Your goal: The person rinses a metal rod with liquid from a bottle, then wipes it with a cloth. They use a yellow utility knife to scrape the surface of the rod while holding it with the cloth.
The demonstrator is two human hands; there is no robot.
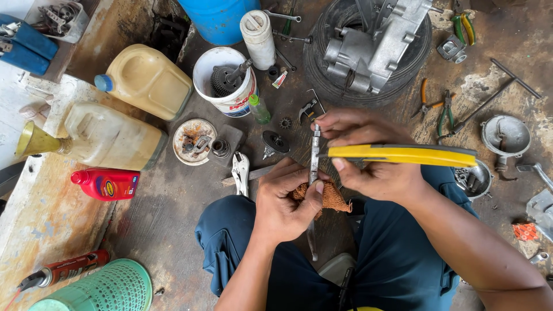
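Left hand [283, 203]: closed in a firm grip around the lower half of a long slender grey metal shaft [314, 158], with a wad of rust-orange cloth [328, 196] pinched between thumb and shaft.
Right hand [368, 155]: fingers folded shut around a flat yellow-handled tool with a grey edge [403, 154], thumb and forefinger also touching the upper end of the shaft.
Shaft, position: held above the lap, over the stained concrete floor [173, 190], between the two hands; lower tip pointing down past the left wrist toward the blue trousers [397, 259].
Shaft, long axis: near upright in view, running away from the body.
Yellow tool, long axis: crosswise to the shaft, handle end extending to the person's right; tip meeting the shaft near its upper part.
Key relation: working point lies just above the left grip and just left of the right grip; right hand nearer to it.
Nearest loose items: silver locking pliers [240, 171] lying on the floor just left of the left hand; small dark toothed gear [275, 141] beyond them.
Further off: white plastic bucket holding a gear cluster [222, 78], toward the far edge of the floor.
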